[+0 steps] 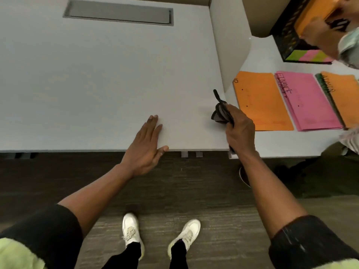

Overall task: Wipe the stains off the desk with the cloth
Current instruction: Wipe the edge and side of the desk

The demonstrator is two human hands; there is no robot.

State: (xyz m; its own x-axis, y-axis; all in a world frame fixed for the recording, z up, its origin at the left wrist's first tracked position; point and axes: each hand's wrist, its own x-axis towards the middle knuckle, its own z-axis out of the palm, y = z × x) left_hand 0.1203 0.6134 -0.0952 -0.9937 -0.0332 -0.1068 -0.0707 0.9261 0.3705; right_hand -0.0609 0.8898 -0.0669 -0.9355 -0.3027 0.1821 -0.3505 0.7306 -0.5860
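A wide white desk (pixel 93 78) fills the upper left of the head view. I make out no stains on it. My left hand (pixel 147 142) lies flat and open on the desk's front edge, fingers spread. My right hand (pixel 240 131) is shut on a bunched dark grey cloth (pixel 220 113) near the desk's right front corner. One end of the cloth sticks up above my fingers. The cloth hangs just above or at the desk surface; contact is unclear.
A grey cable hatch (pixel 118 12) sits at the desk's back. A white divider panel (pixel 229 45) bounds the right side. Beyond it, orange (pixel 262 101) and pink (pixel 308 101) folders lie on a neighbouring desk, where another person's hand (pixel 318 33) works at a black file box (pixel 287 35).
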